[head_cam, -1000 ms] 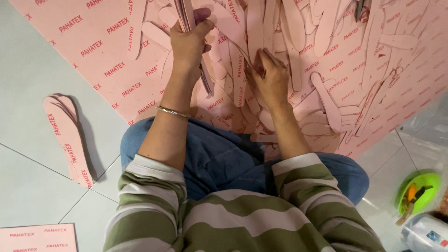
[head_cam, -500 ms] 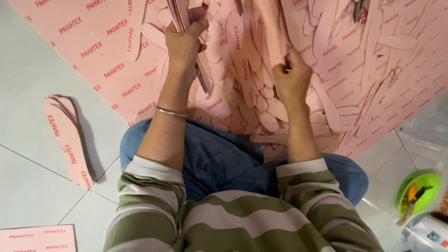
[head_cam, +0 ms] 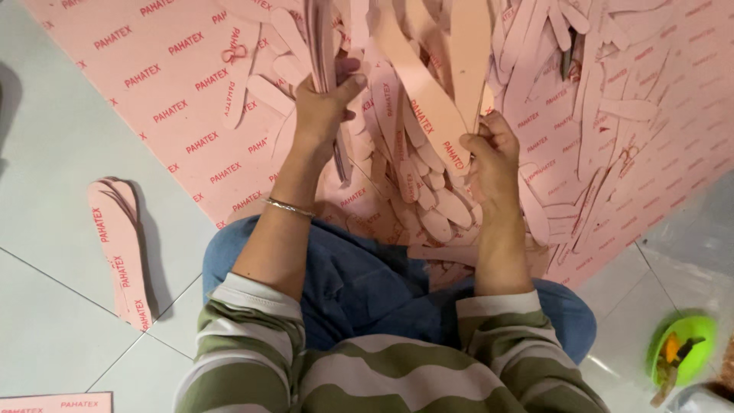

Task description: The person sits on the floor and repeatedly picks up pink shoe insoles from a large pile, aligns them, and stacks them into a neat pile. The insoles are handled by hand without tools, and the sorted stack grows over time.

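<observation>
We see the left hand (head_cam: 325, 103) clenched round a stack of pink foam insole cut-outs (head_cam: 321, 38) rising toward twelve o'clock. At three o'clock of it, the right hand (head_cam: 493, 157) pinches two pink foam insole pieces (head_cam: 447, 84), fanned upward from its fingertips.

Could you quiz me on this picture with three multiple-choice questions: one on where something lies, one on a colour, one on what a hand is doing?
1. Where does the separate insole stack lie?
A. on the floor tiles at the left
B. in the green bowl
C. on the lap

2. What colour is the bowl?
A. red
B. green
C. white

3. What is the right hand doing?
A. resting open
B. pinching insoles
C. gripping the bracelet

A: it rests on grey tile. B: bright green rim. B: fingers closed on pink insoles.
</observation>
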`<state>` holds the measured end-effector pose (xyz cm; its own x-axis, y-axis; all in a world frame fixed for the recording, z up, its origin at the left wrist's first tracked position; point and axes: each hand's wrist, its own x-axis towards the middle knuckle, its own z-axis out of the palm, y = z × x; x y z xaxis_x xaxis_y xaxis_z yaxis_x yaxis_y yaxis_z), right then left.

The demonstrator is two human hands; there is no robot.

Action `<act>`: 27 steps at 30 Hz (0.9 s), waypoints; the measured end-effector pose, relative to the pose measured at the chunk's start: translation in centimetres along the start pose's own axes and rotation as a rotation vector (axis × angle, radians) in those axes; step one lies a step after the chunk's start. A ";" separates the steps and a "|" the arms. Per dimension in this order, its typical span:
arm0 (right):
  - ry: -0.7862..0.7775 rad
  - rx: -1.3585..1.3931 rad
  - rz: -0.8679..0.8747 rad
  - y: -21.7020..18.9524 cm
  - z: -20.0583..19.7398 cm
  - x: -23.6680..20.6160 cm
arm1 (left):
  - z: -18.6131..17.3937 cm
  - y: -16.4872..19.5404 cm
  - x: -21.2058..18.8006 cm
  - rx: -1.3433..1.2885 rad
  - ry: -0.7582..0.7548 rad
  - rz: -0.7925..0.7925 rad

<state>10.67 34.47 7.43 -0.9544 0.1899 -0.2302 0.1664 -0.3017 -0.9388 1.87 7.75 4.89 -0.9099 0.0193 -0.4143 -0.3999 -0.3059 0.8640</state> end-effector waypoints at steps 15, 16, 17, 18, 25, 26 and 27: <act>0.030 -0.388 -0.165 -0.9 0.9 -0.6 | -0.2 -0.9 0.3 -0.125 -0.070 0.118; 0.049 -0.462 -0.253 -0.8 0.5 -0.4 | -0.2 -0.7 0.2 -0.161 -0.067 0.142; 0.078 -0.482 -0.263 -0.7 0.3 -0.4 | -0.1 -0.5 -0.2 -0.156 -0.078 0.209; 0.106 -0.501 -0.275 -0.4 0.2 -0.3 | 0.1 -0.3 -0.6 -0.151 -0.087 0.279; -0.133 0.224 0.360 0.9 1.1 -0.9 | 0.2 1.3 -3.1 0.142 -0.440 0.701; -0.114 0.286 0.324 0.8 1.1 -0.9 | 0.0 1.4 -3.1 0.102 -0.509 0.692; -0.094 0.348 0.288 0.5 1.0 -0.9 | -0.1 1.4 -3.1 0.060 -0.578 0.681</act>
<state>11.37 33.16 7.40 -0.9027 -0.0281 -0.4294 0.3499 -0.6288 -0.6944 4.10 7.13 7.35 -0.8593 0.3331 0.3882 0.2566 -0.3758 0.8905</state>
